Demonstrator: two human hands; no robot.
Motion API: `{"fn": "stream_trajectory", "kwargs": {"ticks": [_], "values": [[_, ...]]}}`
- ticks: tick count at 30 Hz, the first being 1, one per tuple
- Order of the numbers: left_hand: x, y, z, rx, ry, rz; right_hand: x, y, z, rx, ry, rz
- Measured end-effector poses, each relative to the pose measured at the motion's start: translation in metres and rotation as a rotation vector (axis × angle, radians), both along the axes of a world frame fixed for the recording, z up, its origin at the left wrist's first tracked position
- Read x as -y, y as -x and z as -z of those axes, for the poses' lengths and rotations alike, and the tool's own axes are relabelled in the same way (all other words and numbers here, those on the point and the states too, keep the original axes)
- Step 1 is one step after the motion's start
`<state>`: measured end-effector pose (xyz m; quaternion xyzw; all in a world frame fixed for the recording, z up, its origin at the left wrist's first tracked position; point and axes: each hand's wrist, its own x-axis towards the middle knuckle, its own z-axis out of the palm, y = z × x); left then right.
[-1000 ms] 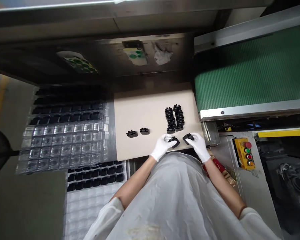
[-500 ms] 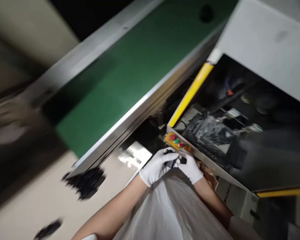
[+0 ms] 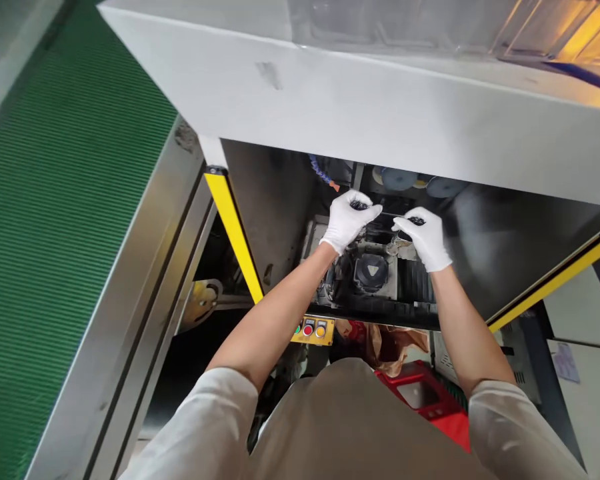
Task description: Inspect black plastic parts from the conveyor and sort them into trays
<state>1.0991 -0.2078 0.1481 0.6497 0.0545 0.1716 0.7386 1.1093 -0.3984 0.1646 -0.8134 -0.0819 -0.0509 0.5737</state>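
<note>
Both hands wear white gloves and reach into the dark opening of a machine. My left hand [image 3: 351, 220] is closed, thumb against fingers, around a small black part [image 3: 359, 205]. To its right, my right hand [image 3: 425, 237] pinches in the same way, with another small black part [image 3: 417, 221] showing in the curl of its fingers. The exact kind of these parts is too small to tell. Beneath the hands lies a black round fixture [image 3: 371, 272] with a pale triangle on top. A blue jointed hose [image 3: 321, 171] with an orange nozzle hangs just beyond my left hand.
Grey wheels [image 3: 399, 179] sit at the back of the opening. Yellow bars [image 3: 235, 237] flank it, and a white housing [image 3: 330, 100] overhangs it. A button panel [image 3: 314, 331] is mounted below. Left runs a green conveyor belt [image 3: 75, 187]; a red container [image 3: 453, 423] stands low right.
My view has swung from the conveyor to the machine. My hands, close together over the button panel before, have moved forward into the opening and apart.
</note>
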Motion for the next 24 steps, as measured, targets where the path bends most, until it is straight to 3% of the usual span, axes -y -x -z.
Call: {"fn": "stream_trajectory", "kwargs": {"ticks": [5,14,20,24], "values": [[-0.004,0.013,0.018,0.013,-0.019,0.063,-0.003,-0.001,0.011,0.008,-0.02,-0.074],[-0.014,0.023,0.022,0.061,0.0,0.254,0.004,0.009,0.026,0.126,0.024,-0.043],[-0.019,0.02,0.027,-0.034,0.054,0.37,0.006,0.009,0.018,0.041,0.022,-0.094],[-0.029,0.02,0.029,0.022,-0.032,0.379,0.011,0.007,0.004,-0.02,0.05,-0.19]]}}
